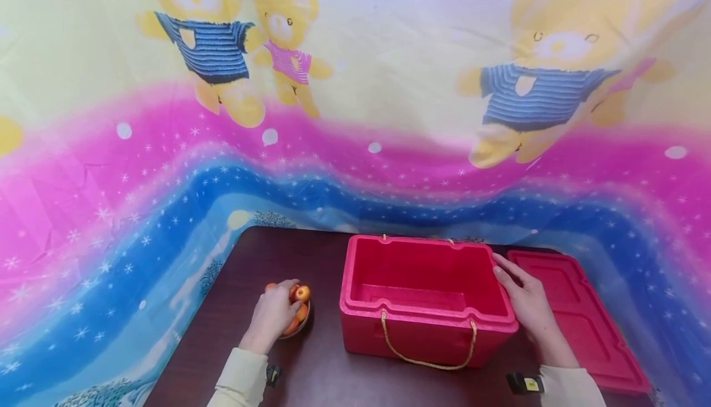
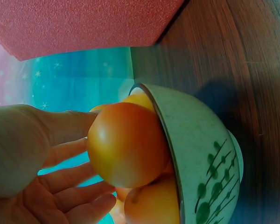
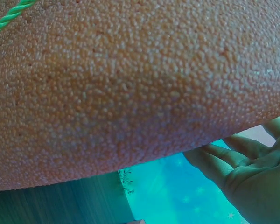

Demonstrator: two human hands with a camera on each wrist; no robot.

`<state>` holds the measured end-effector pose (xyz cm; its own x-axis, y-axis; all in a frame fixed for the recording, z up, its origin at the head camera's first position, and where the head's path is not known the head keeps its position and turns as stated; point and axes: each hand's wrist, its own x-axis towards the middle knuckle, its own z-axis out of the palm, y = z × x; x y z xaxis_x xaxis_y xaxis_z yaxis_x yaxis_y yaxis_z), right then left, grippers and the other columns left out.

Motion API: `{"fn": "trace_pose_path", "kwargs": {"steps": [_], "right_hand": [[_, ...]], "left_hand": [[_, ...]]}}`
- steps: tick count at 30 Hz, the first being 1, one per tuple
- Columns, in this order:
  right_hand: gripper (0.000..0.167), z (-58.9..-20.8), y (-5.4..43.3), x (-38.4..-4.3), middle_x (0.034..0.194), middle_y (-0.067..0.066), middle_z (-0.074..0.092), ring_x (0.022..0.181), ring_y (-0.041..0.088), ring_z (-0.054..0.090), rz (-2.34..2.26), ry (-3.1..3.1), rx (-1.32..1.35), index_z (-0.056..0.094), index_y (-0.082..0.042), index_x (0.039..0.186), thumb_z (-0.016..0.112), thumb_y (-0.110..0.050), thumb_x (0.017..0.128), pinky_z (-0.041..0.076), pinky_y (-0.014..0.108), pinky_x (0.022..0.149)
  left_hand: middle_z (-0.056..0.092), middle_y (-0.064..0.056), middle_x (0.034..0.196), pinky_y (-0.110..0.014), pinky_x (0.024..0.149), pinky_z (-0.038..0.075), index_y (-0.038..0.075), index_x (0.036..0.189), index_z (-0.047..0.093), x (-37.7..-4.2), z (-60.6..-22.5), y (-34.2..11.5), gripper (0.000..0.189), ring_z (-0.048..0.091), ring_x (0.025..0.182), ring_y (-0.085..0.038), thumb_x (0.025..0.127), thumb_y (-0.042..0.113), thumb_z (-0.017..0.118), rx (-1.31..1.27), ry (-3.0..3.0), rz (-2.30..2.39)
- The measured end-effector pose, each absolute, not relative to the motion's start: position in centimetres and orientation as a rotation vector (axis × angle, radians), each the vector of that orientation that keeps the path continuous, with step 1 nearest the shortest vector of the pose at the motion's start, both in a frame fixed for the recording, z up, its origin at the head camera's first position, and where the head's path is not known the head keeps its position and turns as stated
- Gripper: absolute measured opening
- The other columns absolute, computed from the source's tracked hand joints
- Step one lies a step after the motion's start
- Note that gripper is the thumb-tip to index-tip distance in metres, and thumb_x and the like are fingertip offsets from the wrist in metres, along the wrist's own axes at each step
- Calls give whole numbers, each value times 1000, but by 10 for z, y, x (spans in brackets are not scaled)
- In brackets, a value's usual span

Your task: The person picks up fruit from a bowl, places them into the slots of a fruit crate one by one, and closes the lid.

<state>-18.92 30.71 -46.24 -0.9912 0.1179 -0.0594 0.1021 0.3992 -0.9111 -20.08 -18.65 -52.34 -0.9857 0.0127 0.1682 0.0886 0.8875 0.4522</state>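
A bowl (image 2: 200,140), pale with a green leaf pattern, is heaped with round orange-red fruits (image 1: 302,293). My left hand (image 1: 274,312) reaches over its near left side. In the left wrist view, the thumb and spread fingers lie right at a smooth fruit (image 2: 128,144), partly behind it. To the right of the bowl stands a red foam box (image 1: 428,339), lidless, with a bare floor inside. My right hand (image 1: 523,296) rests against the box's right end, fingers extended along the rim and outer wall. The box's grainy side (image 3: 130,93) fills most of the right wrist view.
The box's red lid (image 1: 583,320) lies flat at the table's right side. A yellow rope handle (image 1: 428,365) hangs on the box's front. The dark wooden table (image 1: 316,382) backs onto a printed bear cloth (image 1: 355,166).
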Motion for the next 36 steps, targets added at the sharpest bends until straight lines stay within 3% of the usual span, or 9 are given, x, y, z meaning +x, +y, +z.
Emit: {"fn": "trace_pose_path", "kwargs": {"steps": [9, 16, 19, 25, 36], "right_hand": [[67, -464, 307, -189, 153, 23, 43, 122, 37, 60, 1709, -2612, -204, 30, -25, 160, 53, -49, 102, 61, 36, 80], [68, -462, 308, -190, 153, 22, 43, 120, 32, 61, 1697, -2612, -185, 30, -25, 160, 53, -50, 102, 61, 35, 78], [68, -461, 308, -190, 153, 22, 43, 116, 25, 63, 1691, -2611, -188, 31, -26, 160, 53, -51, 101, 61, 35, 78], [69, -461, 307, -190, 153, 23, 44, 98, -5, 61, 1706, -2594, -186, 32, -25, 160, 54, -53, 100, 61, 33, 78], [69, -463, 308, -189, 153, 23, 44, 96, -9, 60, 1704, -2582, -189, 33, -24, 160, 53, -53, 100, 61, 33, 78]], "left_hand": [[72, -13, 115, -52, 78, 57, 5, 120, 71, -200, -524, -180, 41, 70, 93, -34, 82, 12, 84, -175, -2871, -609], [72, -12, 118, -55, 81, 55, 9, 124, 71, -202, -525, -174, 43, 69, 100, -33, 83, 13, 83, -167, -2880, -621], [72, -12, 117, -51, 85, 56, 8, 124, 70, -203, -527, -173, 43, 69, 103, -32, 83, 11, 83, -199, -2855, -646], [74, -10, 109, -46, 81, 58, 7, 116, 73, -205, -530, -173, 35, 69, 100, -32, 82, 3, 81, -272, -2790, -617], [74, -11, 106, -46, 80, 58, 5, 113, 73, -206, -533, -173, 31, 69, 98, -33, 83, -2, 77, -290, -2778, -627]]}}
